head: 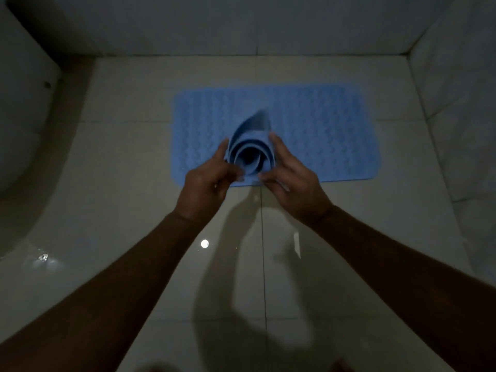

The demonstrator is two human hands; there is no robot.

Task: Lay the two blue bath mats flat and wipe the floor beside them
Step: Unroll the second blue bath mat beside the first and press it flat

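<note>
While the rolled mat (251,157) is being held end-on toward the head camera, it is being clasped from both sides. The left hand (206,183) is being curled round its left flank, and the right hand (291,181) is being laid along its right flank, with the thumb pinching the near edge. The roll is being held in the air over the near edge of the flat mat (330,135), which is lying spread on the floor (128,162) close to the far wall (241,25).

For the unrolling to go well, the loose outer edge is probably best being pinned first on bare tile beside the flat mat, not on top of it. The coils are then best being let out gradually, since a mat stored rolled is likely to be springing back.

Room is being limited by a white curved fixture (24,116) at the left and a side wall (456,89) at the right. A bright reflection (204,243) is being thrown off the glossy floor; whether it is wet cannot be told. No wiping cloth is being shown.
</note>
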